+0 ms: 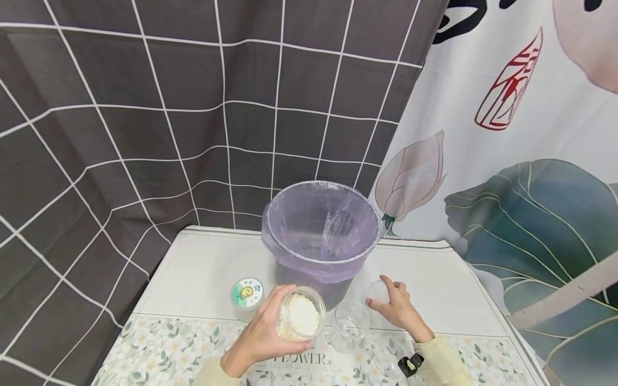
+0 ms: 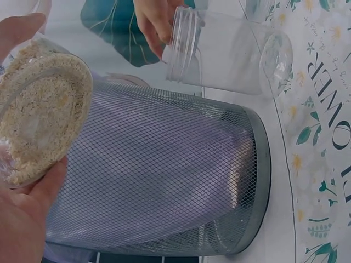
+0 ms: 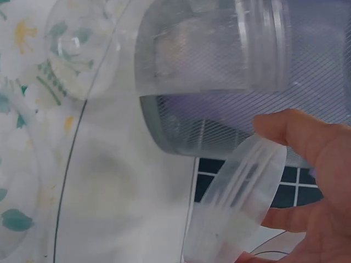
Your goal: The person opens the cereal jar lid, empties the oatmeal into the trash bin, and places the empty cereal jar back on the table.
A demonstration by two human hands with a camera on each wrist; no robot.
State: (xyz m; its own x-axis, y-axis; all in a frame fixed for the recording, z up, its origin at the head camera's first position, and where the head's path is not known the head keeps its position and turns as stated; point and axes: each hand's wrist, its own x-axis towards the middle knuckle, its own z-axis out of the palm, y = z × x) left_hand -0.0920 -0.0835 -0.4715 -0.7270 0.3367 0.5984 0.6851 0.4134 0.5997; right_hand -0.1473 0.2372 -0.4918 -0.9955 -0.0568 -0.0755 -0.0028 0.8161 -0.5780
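My left hand [image 1: 270,327] grips a clear plastic jar [image 1: 303,315] of pale, crumbly flakes, tilted with its uncovered mouth toward the head camera. In the left wrist view the packed flakes [image 2: 46,109] show through its base. My right hand [image 1: 398,305] holds a translucent lid [image 3: 241,197] by its edge, thumb on one side and fingers on the other. Between the hands, an uncapped clear jar [image 1: 350,324] with nothing visible inside stands on the table. Neither hand touches it.
Behind the hands stands a mesh bin [image 2: 164,164] lined with a purple bag [image 1: 314,262]. Left of it is a jar with a green-and-white printed lid [image 1: 247,293]. A flowered cloth [image 1: 178,343] covers the table's front. Dark checked fabric [image 1: 193,128] hangs behind.
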